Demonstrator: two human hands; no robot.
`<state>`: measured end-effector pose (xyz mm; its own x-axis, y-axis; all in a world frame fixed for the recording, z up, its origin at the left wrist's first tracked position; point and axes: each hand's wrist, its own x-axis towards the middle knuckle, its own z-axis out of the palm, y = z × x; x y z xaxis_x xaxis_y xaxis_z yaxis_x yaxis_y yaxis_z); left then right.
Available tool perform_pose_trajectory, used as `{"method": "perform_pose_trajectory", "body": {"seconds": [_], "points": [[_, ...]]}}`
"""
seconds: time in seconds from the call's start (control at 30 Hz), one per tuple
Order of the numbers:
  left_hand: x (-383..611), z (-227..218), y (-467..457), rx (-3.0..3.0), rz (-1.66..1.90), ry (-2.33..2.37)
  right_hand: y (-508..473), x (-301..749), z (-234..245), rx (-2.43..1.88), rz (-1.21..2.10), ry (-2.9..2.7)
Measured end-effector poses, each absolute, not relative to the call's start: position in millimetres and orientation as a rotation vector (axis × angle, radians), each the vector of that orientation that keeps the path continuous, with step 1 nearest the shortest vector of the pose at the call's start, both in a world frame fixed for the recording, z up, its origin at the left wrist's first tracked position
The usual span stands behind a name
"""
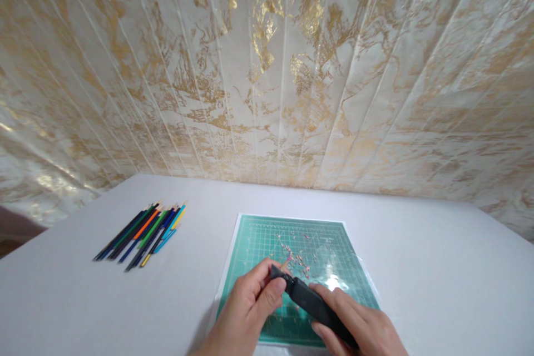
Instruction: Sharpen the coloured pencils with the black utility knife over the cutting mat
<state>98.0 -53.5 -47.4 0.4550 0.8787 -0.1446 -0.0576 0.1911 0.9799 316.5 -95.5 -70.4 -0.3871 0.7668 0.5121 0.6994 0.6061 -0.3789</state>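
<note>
My right hand (354, 317) is wrapped around the black handle of a utility knife (312, 303), which points up and to the left. Its dark blade end lies against the thumb and fingers of my left hand (258, 295). Those fingers are closed on a colored pencil (286, 262); only its bare wood and pinkish tip show, and the rest is hidden in the hand. Both hands are over a green cutting mat (246, 239) with a printed grid. Small wood and pink shavings (298, 260) lie scattered on the mat just beyond the tip.
A bunch of colored pencils (146, 233) lies side by side on the left of the white table (200, 300), their sharpened ends pointing away. Behind the table's far edge hangs a white and gold curtain (267, 94).
</note>
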Motion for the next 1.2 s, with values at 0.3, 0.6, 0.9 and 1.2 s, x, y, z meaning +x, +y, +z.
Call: {"method": "perform_pose_trajectory", "body": {"seconds": [0.3, 0.6, 0.9, 1.2], "points": [[98.8, -50.0, -46.5, 1.247, 0.843, 0.979, -95.5, 317.3, -72.8, -1.18, 0.134, -2.166], [101.1, -48.0, -53.6, 1.105, 0.777, 0.746, -94.5, 326.0, -65.8, -1.141, 0.432, -2.254], [98.8, -49.8, -53.8, 1.137, 0.756, 0.75, -94.7, 321.2, -76.8, -1.133, 0.291, -2.154], [96.6, -49.2, -54.2, 1.223, 0.728, 0.8, -95.0, 318.3, -76.0, -1.127, 0.204, -2.135]]}}
